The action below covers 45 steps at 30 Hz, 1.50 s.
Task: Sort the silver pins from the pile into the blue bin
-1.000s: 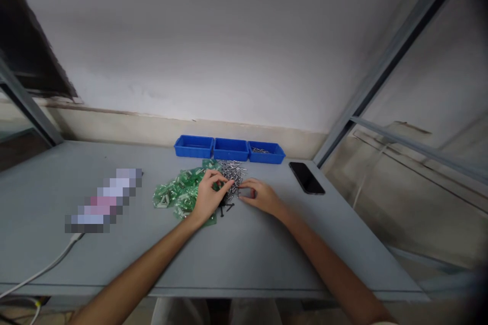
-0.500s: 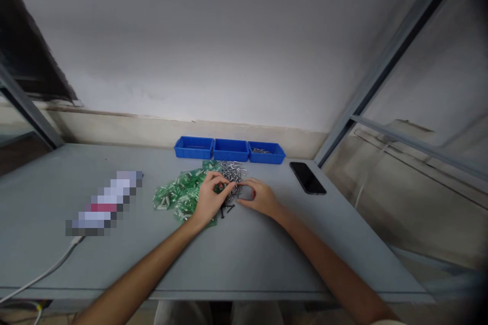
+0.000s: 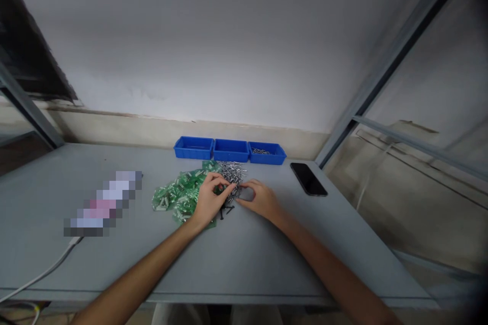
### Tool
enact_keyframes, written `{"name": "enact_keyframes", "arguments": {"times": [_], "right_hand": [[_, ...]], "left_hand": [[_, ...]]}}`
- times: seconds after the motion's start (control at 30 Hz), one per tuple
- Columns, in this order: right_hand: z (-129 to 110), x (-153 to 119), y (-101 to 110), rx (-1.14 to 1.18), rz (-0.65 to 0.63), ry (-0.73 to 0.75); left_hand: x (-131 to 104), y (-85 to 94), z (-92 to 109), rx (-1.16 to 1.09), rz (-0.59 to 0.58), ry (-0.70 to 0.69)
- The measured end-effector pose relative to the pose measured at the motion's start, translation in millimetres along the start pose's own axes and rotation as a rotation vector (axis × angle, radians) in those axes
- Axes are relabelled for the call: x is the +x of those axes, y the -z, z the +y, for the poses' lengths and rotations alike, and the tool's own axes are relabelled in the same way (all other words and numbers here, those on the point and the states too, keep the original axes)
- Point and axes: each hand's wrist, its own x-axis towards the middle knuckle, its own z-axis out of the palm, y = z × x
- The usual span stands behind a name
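Silver screws (image 3: 236, 168): lay heaped at 12 o'clock; looked the same, so little seemed done.
Right hand (image 3: 264, 200): thumb crept nearer them; couldn't tell its grip.
Left hand (image 3: 209, 198): stayed put, grip hidden.
Green bags (image 3: 186, 196): sat at 8 o'clock from the screws.

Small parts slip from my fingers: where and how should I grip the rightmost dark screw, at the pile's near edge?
Probably mid-shaft, pinched from the near right: the rightmost dark screw is slim and slanted; the left hand and another dark screw crowd its left, the pile its far side.
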Motion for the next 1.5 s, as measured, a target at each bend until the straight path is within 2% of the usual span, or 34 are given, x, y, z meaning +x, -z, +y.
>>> {"name": "enact_keyframes", "arguments": {"times": [0.23,0.53,0.97,1.23,1.5], "right_hand": [[0.8,-1.0,-2.4,0.019,0.041,0.001],[3.1,-0.2,-1.8,0.01,-0.017,-0.022],[3.6,-0.3,-5.8,-0.037,-0.007,-0.076],[9.5,-0.5,8.5,0.067,-0.17,0.003],[8.8,0.2,9.5,0.112,-0.166,-0.015]], "left_hand": [[0.6,0.5,-1.9,0.005,0.016,0.019],[1.5,2.1,-4.9,0.025,0.037,0.031],[-1.2,-1.2,-8.2,0.011,0.038,0.028],[-3.0,-3.4,-6.0,-0.006,0.016,0.05],[-2.9,-4.6,-7.6,-0.01,0.025,0.038]]}}
